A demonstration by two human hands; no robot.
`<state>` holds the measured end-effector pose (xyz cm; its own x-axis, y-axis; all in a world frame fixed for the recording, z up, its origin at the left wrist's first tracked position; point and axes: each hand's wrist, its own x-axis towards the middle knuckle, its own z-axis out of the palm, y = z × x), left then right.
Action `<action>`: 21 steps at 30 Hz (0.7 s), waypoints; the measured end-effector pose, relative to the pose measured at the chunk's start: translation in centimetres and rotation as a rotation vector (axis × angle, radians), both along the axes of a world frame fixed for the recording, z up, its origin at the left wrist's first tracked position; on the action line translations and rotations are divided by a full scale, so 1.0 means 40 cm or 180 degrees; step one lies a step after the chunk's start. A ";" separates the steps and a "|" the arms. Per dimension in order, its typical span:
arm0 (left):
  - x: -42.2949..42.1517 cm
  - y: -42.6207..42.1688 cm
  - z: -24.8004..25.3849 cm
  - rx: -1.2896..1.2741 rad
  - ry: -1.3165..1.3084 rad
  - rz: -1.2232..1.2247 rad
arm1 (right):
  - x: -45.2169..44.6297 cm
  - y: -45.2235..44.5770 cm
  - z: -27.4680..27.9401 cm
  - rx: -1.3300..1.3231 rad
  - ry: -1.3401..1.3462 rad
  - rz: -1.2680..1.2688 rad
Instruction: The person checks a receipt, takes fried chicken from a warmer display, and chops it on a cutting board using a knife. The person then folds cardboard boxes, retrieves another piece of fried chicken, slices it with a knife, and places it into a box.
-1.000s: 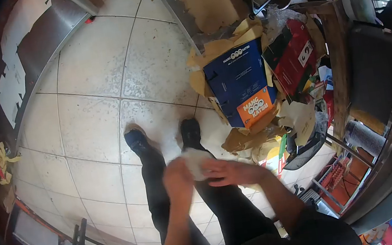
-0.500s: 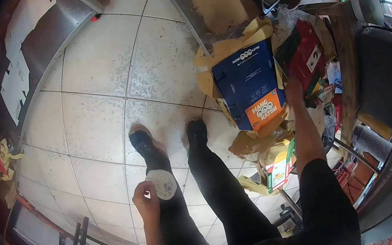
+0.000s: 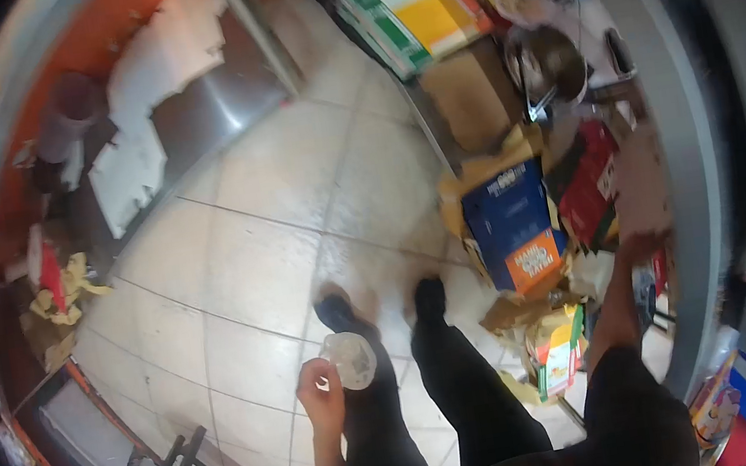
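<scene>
Left of the blue box (image 3: pixel 509 214), my left hand (image 3: pixel 320 385) pinches a probably flimsy disc (image 3: pixel 354 360) by its rim; right hand's (image 3: pixel 644 248) grip unclear.

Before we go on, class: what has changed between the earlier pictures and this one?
The right hand has left the round translucent disc and moved out to the right, beyond the dark-red printed cardboard; blur hides whether it holds anything. The camera's view has shifted. The left hand still holds the disc, and the blue-and-orange cardboard box lies where it did.
</scene>
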<state>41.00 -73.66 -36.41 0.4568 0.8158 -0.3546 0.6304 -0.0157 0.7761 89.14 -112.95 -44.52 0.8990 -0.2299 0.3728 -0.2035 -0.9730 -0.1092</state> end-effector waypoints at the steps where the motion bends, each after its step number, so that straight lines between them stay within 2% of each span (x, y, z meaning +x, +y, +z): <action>1: 0.005 0.014 0.033 0.0014 -0.0141 0.0359 | -0.068 0.044 0.040 0.0306 -0.0072 -0.0168; 3: 0.007 0.067 0.105 0.0160 -0.0600 0.0768 | -0.219 0.177 0.102 0.0961 0.0331 -0.0172; 5: -0.009 0.171 0.217 0.0531 -0.0910 0.1176 | -0.385 0.353 0.194 0.1507 0.1299 0.0242; 6: -0.009 0.252 0.281 0.0966 -0.1113 0.1384 | -0.465 0.412 0.232 0.1054 0.1057 0.1388; 7: -0.012 0.334 0.352 0.1374 -0.1322 0.1569 | -0.518 0.456 0.244 0.1060 0.0980 0.1931; 9: -0.044 0.540 0.517 0.2348 -0.0676 0.1709 | -0.592 0.547 0.272 0.1136 0.0859 0.2599; 10: -0.049 0.657 0.570 0.2501 -0.0847 0.1950 | -0.610 0.590 0.278 0.1175 0.0740 0.2857; 12: -0.072 0.922 0.636 0.3012 -0.0976 0.2105 | -0.675 0.770 0.482 0.2139 0.2008 0.3141; 13: -0.100 1.063 0.648 0.2199 -0.0699 0.2051 | -0.681 0.815 0.509 0.2163 0.1960 0.3193; 15: -0.078 1.270 0.678 0.2360 -0.1463 0.1983 | -0.684 0.881 0.555 0.2111 0.2059 0.3734; 16: -0.067 1.281 0.730 0.2377 -0.1518 0.1992 | -0.689 0.918 0.595 0.2111 0.2000 0.3756; 18: -0.037 1.236 0.849 0.0977 -0.2301 0.1933 | -0.708 0.991 0.706 0.2146 0.2055 0.4235; 19: -0.037 1.195 0.859 0.1102 -0.1964 0.1215 | -0.713 1.023 0.738 0.2128 0.2058 0.4236; 20: -0.048 1.131 0.852 0.1207 -0.1610 0.0504 | -0.719 1.058 0.764 0.2174 0.2133 0.4756; 21: -0.056 0.999 0.908 0.0676 -0.1197 -0.0438 | -0.725 1.096 0.795 0.2226 0.2200 0.5284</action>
